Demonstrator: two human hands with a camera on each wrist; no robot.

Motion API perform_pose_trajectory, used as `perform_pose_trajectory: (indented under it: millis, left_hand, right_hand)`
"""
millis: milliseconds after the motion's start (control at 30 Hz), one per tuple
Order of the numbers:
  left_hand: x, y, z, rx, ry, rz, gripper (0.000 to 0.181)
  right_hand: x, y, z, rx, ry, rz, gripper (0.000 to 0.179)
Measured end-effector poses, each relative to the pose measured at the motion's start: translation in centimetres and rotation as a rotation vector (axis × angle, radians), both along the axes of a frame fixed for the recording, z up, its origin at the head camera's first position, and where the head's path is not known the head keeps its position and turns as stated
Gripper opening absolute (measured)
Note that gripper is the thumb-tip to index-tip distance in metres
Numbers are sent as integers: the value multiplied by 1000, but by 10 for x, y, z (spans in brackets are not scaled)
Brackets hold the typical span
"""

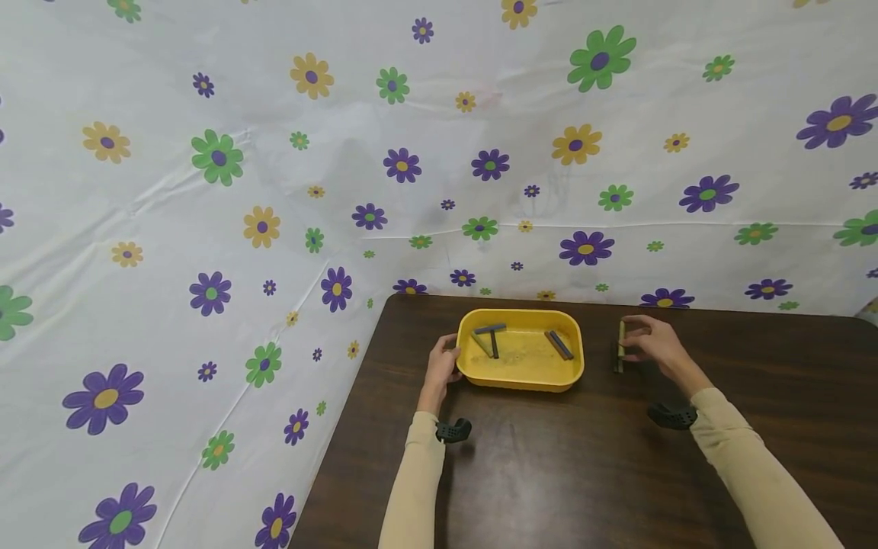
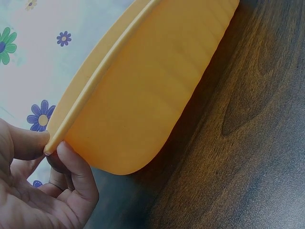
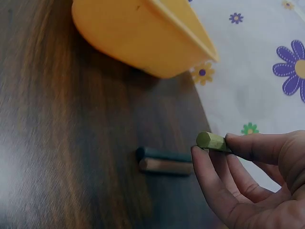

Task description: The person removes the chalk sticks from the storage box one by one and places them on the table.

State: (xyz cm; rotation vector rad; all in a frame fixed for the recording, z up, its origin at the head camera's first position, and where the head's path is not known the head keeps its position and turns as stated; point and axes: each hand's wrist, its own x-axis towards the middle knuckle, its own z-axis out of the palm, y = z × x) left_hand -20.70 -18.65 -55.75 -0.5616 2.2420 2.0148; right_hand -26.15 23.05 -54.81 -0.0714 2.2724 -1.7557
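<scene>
Flowered cloth (image 1: pixel 274 46) behind and to your left, biggest thing here. Then the brown tabletop (image 1: pixel 549 473) in front of you. On it, near the far edge: yellow tray (image 1: pixel 521 367), long side running left to right.

Your left hand (image 1: pixel 442 367) is at the tray's left end, rim pinched between thumb and fingers. Your right hand (image 1: pixel 661 345) is off the tray's right end, apart from it, fingertips and thumb gripping the light green stick (image 3: pixel 212 141).

Key relation: the tray lies to the left of your right hand, with a strip of tabletop between. Held stick's long axis looks roughly crosswise to the tray's long side. Right hand is the nearer one to the loose pair.

That pair: dark stick (image 3: pixel 164 154) and brown stick (image 3: pixel 167 166), side by side, touching, on the tabletop below the held stick.

Inside the tray, left part: blue-grey stick (image 1: pixel 490 329), yellow-green stick (image 1: pixel 482 345), black stick (image 1: pixel 494 345). Right part: reddish-brown stick (image 1: pixel 557 348) and dark blue stick (image 1: pixel 564 346), lying alongside each other.
</scene>
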Motion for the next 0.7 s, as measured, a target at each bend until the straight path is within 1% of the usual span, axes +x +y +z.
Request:
perform_pose_trajectory:
  millis: [200, 400, 533, 700]
  left_hand:
    - [1, 1, 1, 6, 6, 0, 41]
    - [2, 0, 2, 4, 23, -8, 43]
    - [3, 1, 3, 4, 20, -8, 43]
    - [2, 2, 4, -2, 16, -6, 41]
  right_hand:
    - [5, 9, -6, 65, -23, 5, 58]
    - [7, 14, -12, 132, -37, 11, 57]
    - [7, 15, -19, 172, -30, 21, 56]
    - [8, 16, -25, 206, -16, 28, 55]
